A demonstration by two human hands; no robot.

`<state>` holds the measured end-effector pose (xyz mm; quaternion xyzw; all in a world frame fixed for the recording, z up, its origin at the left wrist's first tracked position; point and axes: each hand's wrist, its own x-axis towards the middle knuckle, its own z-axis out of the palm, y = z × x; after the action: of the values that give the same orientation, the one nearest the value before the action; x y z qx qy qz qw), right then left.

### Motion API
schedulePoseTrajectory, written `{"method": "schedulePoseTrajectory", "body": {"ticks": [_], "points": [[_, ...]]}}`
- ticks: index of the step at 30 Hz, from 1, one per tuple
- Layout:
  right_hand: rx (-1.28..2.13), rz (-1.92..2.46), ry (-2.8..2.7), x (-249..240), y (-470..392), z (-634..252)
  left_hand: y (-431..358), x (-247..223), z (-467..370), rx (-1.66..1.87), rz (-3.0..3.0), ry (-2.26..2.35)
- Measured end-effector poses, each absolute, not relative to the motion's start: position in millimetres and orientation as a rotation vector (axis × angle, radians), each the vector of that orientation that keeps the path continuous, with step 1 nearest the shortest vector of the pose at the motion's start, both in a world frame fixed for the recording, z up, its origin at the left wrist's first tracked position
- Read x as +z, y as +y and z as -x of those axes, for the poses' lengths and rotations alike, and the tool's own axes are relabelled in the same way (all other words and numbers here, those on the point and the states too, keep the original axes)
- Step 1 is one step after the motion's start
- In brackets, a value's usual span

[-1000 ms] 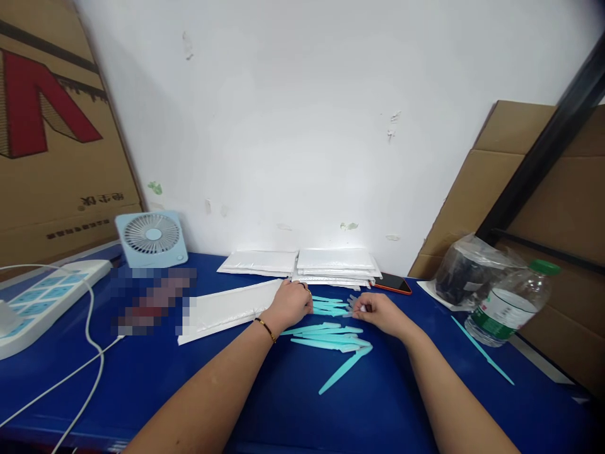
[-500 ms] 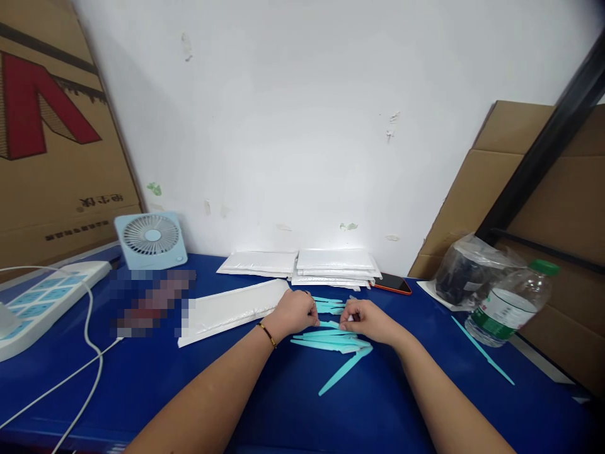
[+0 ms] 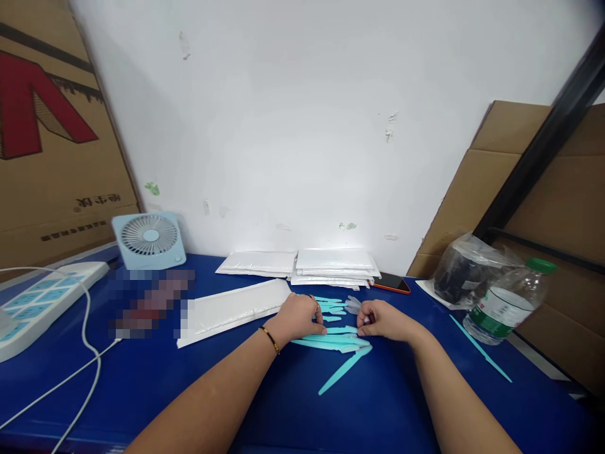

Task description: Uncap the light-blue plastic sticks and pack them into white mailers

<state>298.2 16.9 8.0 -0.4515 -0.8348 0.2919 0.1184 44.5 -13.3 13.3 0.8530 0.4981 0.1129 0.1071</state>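
Slim turquoise eyebrow razors (image 3: 326, 342) lie in a loose group on the blue table. One of them, a razor (image 3: 342, 330), spans the gap between my two hands. My left hand (image 3: 301, 315) is closed in a pinch at its left end. At its right end, the thumb and fingers of my right hand (image 3: 384, 320) are closed on it. Small clear plastic covers (image 3: 352, 304) sit just behind my right fingers. Further razors (image 3: 331, 306) lie behind, partly hidden by my left hand. Nearest me, one razor (image 3: 341, 375) points out diagonally.
White padded envelopes (image 3: 335, 260) are stacked by the wall, with another envelope (image 3: 231, 310) left of my hand. A phone (image 3: 391, 283), a bottle (image 3: 505, 306) and a single razor (image 3: 479, 348) are on the right. Left stand a fan (image 3: 150, 239) and a power strip (image 3: 51, 302) with cables.
My right hand has shifted right and slightly nearer, uncovering the clear covers. My left fingertips have moved slightly right and towards me. The razor between the hands now lies closer to the front group.
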Motion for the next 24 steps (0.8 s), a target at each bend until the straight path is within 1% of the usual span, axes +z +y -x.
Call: {"method": "schedulePoseTrajectory", "body": {"ticks": [4,11,14,18,21,24], "points": [[0.867,1.302,-2.442,5.6,17.9,-296.1,-12.2,14.3,-45.7,0.304,-2.5,1.488],[0.663,1.443,-2.254,14.2,22.8,-311.7,-4.4,21.5,-29.3,0.447,-2.497,1.73],[0.77,1.434,-2.265,17.2,19.3,-312.1,-9.9,24.5,-29.8,0.432,-2.468,1.617],[1.014,1.302,-2.475,20.1,10.4,-302.9,-19.9,24.9,-37.9,0.243,-2.462,1.404],[1.035,1.28,-2.582,20.0,7.9,-297.8,-21.4,24.3,-40.5,0.192,-2.423,1.394],[0.956,1.318,-2.52,19.2,11.7,-301.9,-16.4,26.4,-36.0,0.24,-2.441,1.469]]}}
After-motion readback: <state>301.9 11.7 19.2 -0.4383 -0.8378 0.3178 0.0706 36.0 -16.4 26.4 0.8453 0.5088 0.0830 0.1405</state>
